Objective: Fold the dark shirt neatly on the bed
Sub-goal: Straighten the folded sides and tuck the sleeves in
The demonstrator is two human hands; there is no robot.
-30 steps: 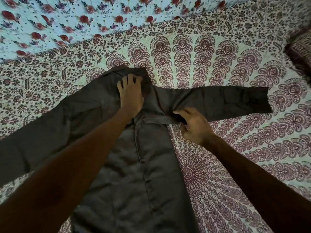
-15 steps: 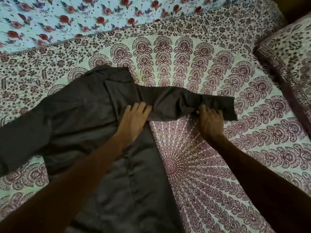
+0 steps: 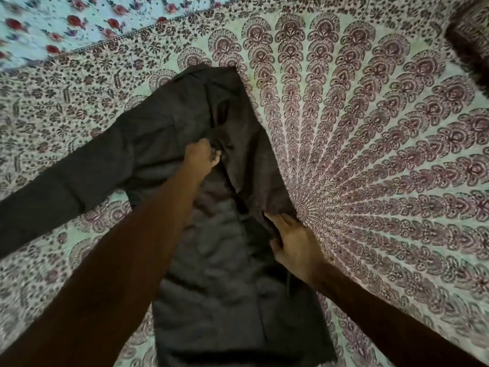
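Change: sleeve [image 3: 254,160] is now folded onto shirt [image 3: 211,287].
Left hand [image 3: 202,157]: shirt is gripped, fingers [image 3: 213,154] curled.
Right hand [image 3: 293,242]: sleeve end is pinched.
Pending: other sleeve [image 3: 66,192].

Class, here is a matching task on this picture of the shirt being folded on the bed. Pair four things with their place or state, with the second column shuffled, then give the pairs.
Things:
1. left hand
2. right hand
3. outstretched sleeve
4. blue floral cloth

Places or states:
a. top left corner of the view
b. at the lower end of the folded-in sleeve
c. fingers curled into the chest of the dark shirt
d. lying flat on the patterned bedspread, stretched leftward

Pairs: 1-c, 2-b, 3-d, 4-a
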